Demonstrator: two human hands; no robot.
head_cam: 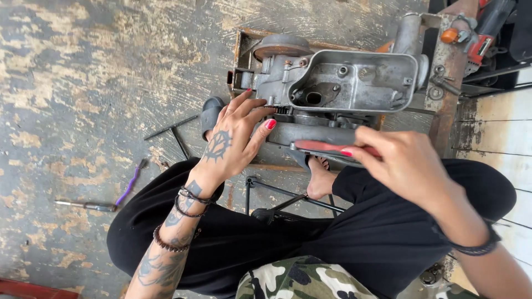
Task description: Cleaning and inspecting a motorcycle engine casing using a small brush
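Red-painted nails mark your left fingertips (252, 105), spread wide and pressing on the grey metal engine casing (338, 83) just beside a small toothed gear (282, 110); that left hand (230, 141) grips nothing, it only steadies the block. Your right hand (404, 163) is closed around a red-handled tool (327, 147), held flat and pointing toward the casing's lower edge. Its working tip is hidden, so you cannot tell what it bears on.

The casing sits open side up on a rusty metal stand (446, 77), straight ahead of your knees. The likely trouble is a slip: if the tool jumps off its purchase, it travels toward your left thumb and the gear teeth, since both lie in its line. Bare fingers so near the teeth could also get pinched if the gear turns.

Your bare foot (320, 180) rests just beneath the casing, where a dropped part would land. On the worn floor to your left lie a T-handle wrench (174, 130), a purple-handled tool (130, 182) and a screwdriver (86, 205), all well apart from your hands. A black bar frame (288, 194) crosses between your legs.
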